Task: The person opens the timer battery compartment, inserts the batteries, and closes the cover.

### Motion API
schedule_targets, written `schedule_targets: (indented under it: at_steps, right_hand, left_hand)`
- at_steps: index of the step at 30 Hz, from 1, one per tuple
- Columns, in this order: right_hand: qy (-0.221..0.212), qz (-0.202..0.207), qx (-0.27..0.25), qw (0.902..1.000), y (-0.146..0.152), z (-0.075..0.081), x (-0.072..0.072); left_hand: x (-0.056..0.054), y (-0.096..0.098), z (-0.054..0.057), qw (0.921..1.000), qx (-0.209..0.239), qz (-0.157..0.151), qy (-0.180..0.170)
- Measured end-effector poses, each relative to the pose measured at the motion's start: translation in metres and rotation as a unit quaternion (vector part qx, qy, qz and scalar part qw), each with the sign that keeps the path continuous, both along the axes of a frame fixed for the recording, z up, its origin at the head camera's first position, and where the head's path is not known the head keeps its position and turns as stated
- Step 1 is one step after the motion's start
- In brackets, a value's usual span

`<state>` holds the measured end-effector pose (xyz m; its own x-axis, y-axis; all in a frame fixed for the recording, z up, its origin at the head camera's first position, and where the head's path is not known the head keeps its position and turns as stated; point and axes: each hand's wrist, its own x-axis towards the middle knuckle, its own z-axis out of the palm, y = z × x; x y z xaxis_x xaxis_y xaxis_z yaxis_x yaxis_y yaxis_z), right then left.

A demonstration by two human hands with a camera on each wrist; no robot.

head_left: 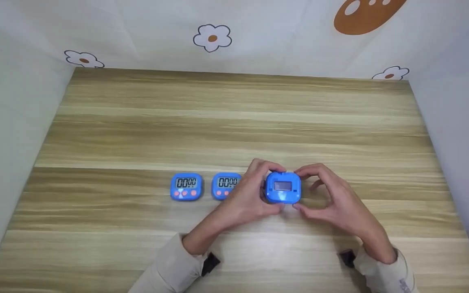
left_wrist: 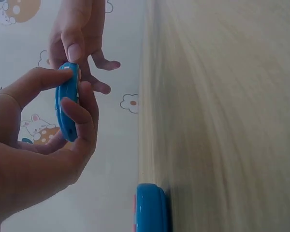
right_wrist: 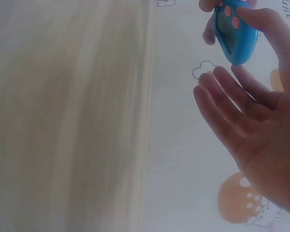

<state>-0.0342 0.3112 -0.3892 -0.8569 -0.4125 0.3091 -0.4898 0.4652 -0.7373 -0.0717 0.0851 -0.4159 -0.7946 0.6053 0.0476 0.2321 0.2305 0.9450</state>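
Observation:
A blue digital timer [head_left: 283, 196] is held above the wooden table, its back with a small rectangular window turned up toward the head view. My left hand [head_left: 246, 199] grips its left side between thumb and fingers. At its right corners, the thumb and index finger of my right hand [head_left: 338, 205] pinch the edges, the other fingers loosely extended. In the right wrist view the timer [right_wrist: 245, 43] shows pink buttons on its downward face. Two matching blue timers lie face up on the table: one at left [head_left: 186, 197], the other [head_left: 219, 191] partly hidden behind my left hand.
The wooden table [head_left: 177, 122] meets a pale cloth wall [head_left: 267, 36] with flower prints at the back, and more pale cloth stands at both sides. Dark straps [head_left: 210, 264] show at the cuffs of the beige sleeves [head_left: 173, 260].

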Motion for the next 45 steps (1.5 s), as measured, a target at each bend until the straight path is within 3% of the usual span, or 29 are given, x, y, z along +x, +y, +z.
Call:
schedule_targets:
  at_steps: [5,9,14,19,23,27,29,32,34,37,45]
  right_hand:
    - [0.041,0.019,-0.045,0.9980,-0.002,0.001,0.000]
    - [0.052,0.029,-0.050,0.9970,-0.010,0.004,0.003]
    - [0.050,0.041,-0.024,0.9976,-0.015,0.005,0.006]
    - [0.051,0.019,0.013,0.9984,-0.003,-0.007,0.003]
    - [0.051,-0.008,0.050,0.9974,0.010,-0.022,-0.003]
    - [0.038,-0.012,0.079,0.9961,0.013,-0.031,-0.009]
    - [0.032,-0.012,0.103,0.9941,0.012,-0.034,-0.012]
    - [0.028,-0.010,0.147,0.9888,0.009,-0.038,-0.018]
    - [0.027,-0.008,0.174,0.9844,0.006,-0.039,-0.021]
    - [0.025,-0.007,0.201,0.9793,0.003,-0.042,-0.024]
    - [0.020,-0.016,0.243,0.9697,0.000,-0.044,-0.025]
  left_hand:
    - [0.001,0.002,0.001,0.9983,-0.027,-0.003,0.050]
    - [0.005,0.006,0.001,0.9984,-0.010,-0.020,0.052]
    - [0.008,0.011,-0.001,0.9991,0.019,-0.039,0.003]
    - [0.006,0.010,-0.002,0.9971,0.059,-0.019,-0.045]
    - [0.004,0.007,-0.002,0.9981,0.054,-0.009,-0.027]
    - [0.001,0.005,-0.002,0.9990,-0.020,-0.010,0.038]
    - [-0.001,0.005,-0.004,0.9921,-0.086,-0.009,0.091]
    - [-0.004,0.006,-0.007,0.9696,-0.185,-0.004,0.160]
    - [-0.005,0.007,-0.010,0.9554,-0.228,-0.004,0.188]
    - [-0.007,0.010,-0.013,0.9441,-0.254,-0.007,0.210]
    - [-0.010,0.013,-0.022,0.9280,-0.280,-0.023,0.245]
